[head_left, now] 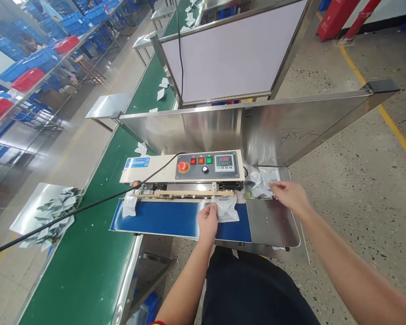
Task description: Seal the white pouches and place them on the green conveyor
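Left hand (208,222) pinched a clear pouch (226,210) on the sealer's blue belt (162,219), feeding its top edge under the sealing slot. Right hand (291,194), blurred so grip unclear, reached toward the pouch pile (262,180). Looked like it needed a straight feed.

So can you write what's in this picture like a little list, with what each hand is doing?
left hand: holds a clear pouch on the blue belt
right hand: blurred, reaching at the pile of pouches on the steel tray
machine: sealer with red button and red number display
other pouch: at the blue belt's left end
nearby: green conveyor, black cable
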`<state>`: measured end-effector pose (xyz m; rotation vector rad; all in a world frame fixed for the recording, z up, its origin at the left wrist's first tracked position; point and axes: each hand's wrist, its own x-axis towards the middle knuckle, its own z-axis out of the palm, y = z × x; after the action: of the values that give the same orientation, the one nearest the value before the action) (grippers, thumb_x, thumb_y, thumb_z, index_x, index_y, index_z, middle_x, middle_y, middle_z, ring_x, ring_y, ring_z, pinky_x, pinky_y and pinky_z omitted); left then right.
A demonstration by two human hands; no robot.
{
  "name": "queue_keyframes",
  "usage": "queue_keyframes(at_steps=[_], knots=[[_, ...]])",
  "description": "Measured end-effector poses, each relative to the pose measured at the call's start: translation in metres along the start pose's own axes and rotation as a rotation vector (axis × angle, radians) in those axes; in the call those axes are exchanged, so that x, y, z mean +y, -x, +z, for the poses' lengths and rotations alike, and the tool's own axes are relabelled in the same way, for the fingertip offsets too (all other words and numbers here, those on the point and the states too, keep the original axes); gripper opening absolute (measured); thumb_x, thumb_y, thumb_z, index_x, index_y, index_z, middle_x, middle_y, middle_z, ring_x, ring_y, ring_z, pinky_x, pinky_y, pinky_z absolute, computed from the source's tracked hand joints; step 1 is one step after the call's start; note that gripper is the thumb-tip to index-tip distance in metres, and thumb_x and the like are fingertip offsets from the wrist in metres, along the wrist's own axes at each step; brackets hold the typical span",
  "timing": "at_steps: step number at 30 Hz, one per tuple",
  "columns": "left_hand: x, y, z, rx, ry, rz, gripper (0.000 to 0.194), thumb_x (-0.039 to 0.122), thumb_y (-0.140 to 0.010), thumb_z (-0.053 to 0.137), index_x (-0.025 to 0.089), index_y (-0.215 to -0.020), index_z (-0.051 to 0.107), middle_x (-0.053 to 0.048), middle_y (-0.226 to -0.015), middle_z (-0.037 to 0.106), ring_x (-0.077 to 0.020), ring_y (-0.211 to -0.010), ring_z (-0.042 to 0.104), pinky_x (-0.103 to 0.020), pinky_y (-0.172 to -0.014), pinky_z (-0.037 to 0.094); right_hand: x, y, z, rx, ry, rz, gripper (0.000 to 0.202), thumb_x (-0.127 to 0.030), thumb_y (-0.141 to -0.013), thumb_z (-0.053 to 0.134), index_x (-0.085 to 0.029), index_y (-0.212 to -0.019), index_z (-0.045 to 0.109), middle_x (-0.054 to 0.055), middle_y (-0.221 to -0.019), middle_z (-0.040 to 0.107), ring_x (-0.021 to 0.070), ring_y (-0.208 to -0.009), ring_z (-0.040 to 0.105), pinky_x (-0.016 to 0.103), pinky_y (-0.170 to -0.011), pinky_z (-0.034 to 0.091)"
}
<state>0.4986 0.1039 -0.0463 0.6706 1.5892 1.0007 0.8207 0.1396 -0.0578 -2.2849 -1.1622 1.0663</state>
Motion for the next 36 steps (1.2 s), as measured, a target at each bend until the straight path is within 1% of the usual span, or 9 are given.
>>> queue_keyframes(at_steps=[3, 5, 7, 11, 17, 20, 25, 30, 36], knots=[[-0.001, 0.014, -0.020, 0.254, -0.134, 0.293, 0.055, 0.064, -0.094, 0.082, 0.021, -0.127, 0.082, -0.018, -0.141, 0.076, -0.0345, -0.134, 0.069, -0.045, -0.109, 0.059, 0.020, -0.037, -0.028, 0.043, 0.371, -0.001, 0.032, -0.024, -0.094, 0.081, -0.016, -0.125, 0.081, 0.022, -0.125, 0.077, 0.0345, -0.110, 0.073, 0.038, -0.080, 0.049], [-0.002, 0.026, -0.023, 0.306, -0.169, 0.448, 0.050, 0.063, -0.100, 0.077, 0.022, -0.129, 0.080, -0.018, -0.142, 0.074, -0.0337, -0.134, 0.069, -0.046, -0.112, 0.058, 0.023, -0.049, -0.031, 0.018, 0.402, -0.042, 0.027, -0.017, -0.091, 0.082, -0.017, -0.118, 0.082, 0.023, -0.131, 0.075, 0.0337, -0.114, 0.071, 0.037, -0.082, 0.046], [-0.002, 0.036, -0.014, 0.218, -0.190, 0.529, 0.042, 0.059, -0.104, 0.073, 0.022, -0.123, 0.082, -0.017, -0.130, 0.078, -0.0322, -0.124, 0.074, -0.045, -0.108, 0.060, 0.018, -0.052, -0.031, 0.019, 0.418, -0.081, 0.012, -0.016, -0.098, 0.071, -0.018, -0.105, 0.081, 0.020, -0.128, 0.076, 0.0305, -0.110, 0.070, 0.036, -0.083, 0.044], [0.004, 0.045, 0.031, -0.117, -0.257, 0.636, 0.031, 0.046, -0.109, 0.066, 0.023, -0.119, 0.084, -0.015, -0.119, 0.083, -0.0306, -0.114, 0.078, -0.047, -0.106, 0.062, -0.003, -0.033, -0.057, 0.100, 0.407, -0.105, 0.025, -0.025, -0.107, 0.057, -0.019, -0.097, 0.079, 0.015, -0.103, 0.080, 0.0284, -0.098, 0.069, 0.037, -0.082, 0.043], [0.015, 0.045, 0.113, -0.519, -0.312, 0.828, 0.051, 0.044, -0.105, 0.069, 0.023, -0.152, 0.070, -0.017, -0.159, 0.068, -0.0367, -0.155, 0.057, -0.060, -0.132, 0.044, -0.021, 0.040, -0.109, -0.026, 0.119, -0.152, 0.025, -0.044, -0.088, 0.068, -0.025, -0.072, 0.071, 0.003, -0.061, 0.066, 0.0216, -0.058, 0.058, 0.033, -0.058, 0.041], [0.013, 0.049, 0.128, -0.633, -0.256, 0.691, 0.036, 0.047, -0.109, 0.064, 0.023, -0.130, 0.081, -0.015, -0.133, 0.082, -0.0336, -0.133, 0.073, -0.051, -0.122, 0.054, -0.016, 0.071, -0.101, -0.154, -0.119, -0.234, 0.041, -0.060, -0.088, 0.070, -0.024, -0.069, 0.072, 0.005, -0.066, 0.070, 0.0242, -0.066, 0.064, 0.033, -0.062, 0.049], [-0.005, 0.053, 0.114, -0.548, -0.026, 0.251, 0.046, 0.063, -0.098, 0.078, 0.018, -0.102, 0.080, -0.013, -0.098, 0.083, -0.0247, -0.089, 0.076, -0.034, -0.084, 0.061, 0.013, 0.101, -0.054, -0.176, -0.429, -0.250, 0.074, -0.094, -0.081, 0.072, -0.022, -0.093, 0.088, 0.015, -0.097, 0.083, 0.0421, -0.108, 0.076, 0.049, -0.093, 0.064], [-0.017, 0.042, 0.094, -0.423, 0.099, -0.015, 0.059, 0.070, -0.077, 0.093, 0.015, -0.092, 0.078, -0.008, -0.080, 0.078, -0.0184, -0.069, 0.068, -0.028, -0.066, 0.053, 0.028, 0.100, -0.006, -0.063, -0.341, -0.224, 0.061, -0.083, -0.086, 0.072, -0.024, -0.095, 0.088, 0.011, -0.095, 0.083, 0.0345, -0.091, 0.078, 0.042, -0.083, 0.063], [-0.018, 0.013, 0.078, -0.162, 0.194, -0.177, 0.062, 0.061, -0.062, 0.103, 0.013, -0.091, 0.078, -0.007, -0.076, 0.078, -0.0161, -0.065, 0.067, -0.027, -0.064, 0.053, 0.009, 0.074, 0.034, -0.046, -0.406, 0.001, 0.050, -0.070, -0.085, 0.073, -0.021, -0.091, 0.084, 0.007, -0.073, 0.076, 0.0248, -0.065, 0.069, 0.034, -0.061, 0.057]])
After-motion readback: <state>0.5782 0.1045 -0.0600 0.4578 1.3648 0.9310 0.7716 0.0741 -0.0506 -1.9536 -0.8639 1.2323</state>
